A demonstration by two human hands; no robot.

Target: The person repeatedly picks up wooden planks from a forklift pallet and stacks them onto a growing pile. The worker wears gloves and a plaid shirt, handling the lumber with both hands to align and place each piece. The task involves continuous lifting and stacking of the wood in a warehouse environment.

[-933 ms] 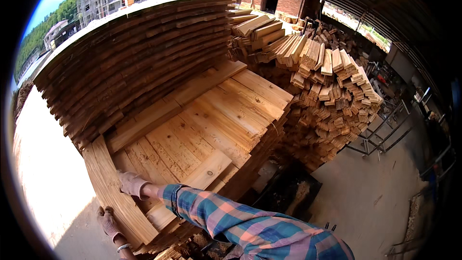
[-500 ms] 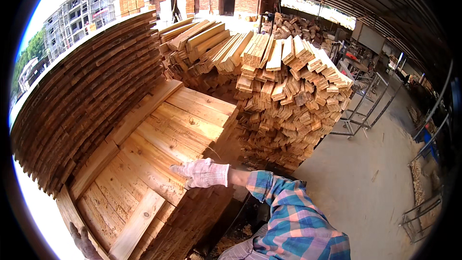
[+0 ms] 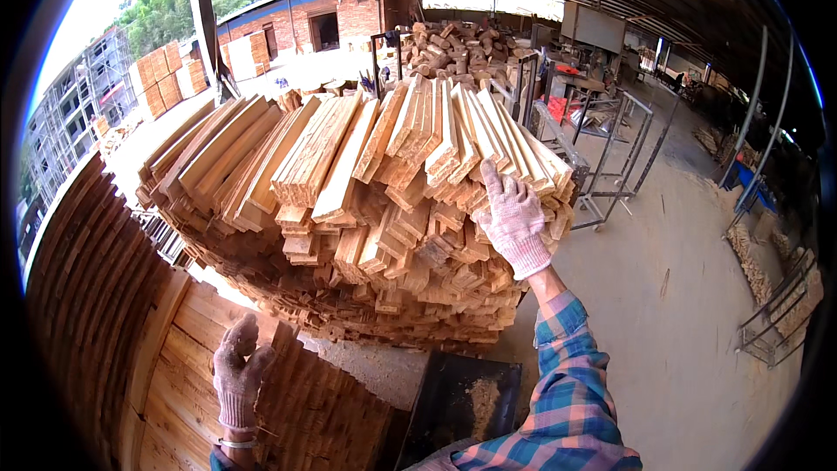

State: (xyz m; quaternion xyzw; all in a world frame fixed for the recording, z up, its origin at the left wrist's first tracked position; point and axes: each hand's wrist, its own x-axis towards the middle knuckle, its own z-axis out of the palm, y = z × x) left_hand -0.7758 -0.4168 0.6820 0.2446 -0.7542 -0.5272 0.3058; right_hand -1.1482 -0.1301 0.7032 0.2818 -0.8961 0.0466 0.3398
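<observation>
Loosely, the right hand (image 3: 513, 220) has its fingers apart over boards (image 3: 375, 201) beneath; the left hand (image 3: 237, 373) gapes, thumb apart.

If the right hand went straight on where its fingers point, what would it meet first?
Probably the pale boards atop the stack; whether the right hand already touches them is unclear.

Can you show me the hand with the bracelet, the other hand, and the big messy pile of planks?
Left hand (image 3: 237, 373), head view: middle of the glove.
Right hand (image 3: 513, 221), head view: back of the glove.
Pile of planks (image 3: 351, 249), head view: plank ends, near its middle.
</observation>
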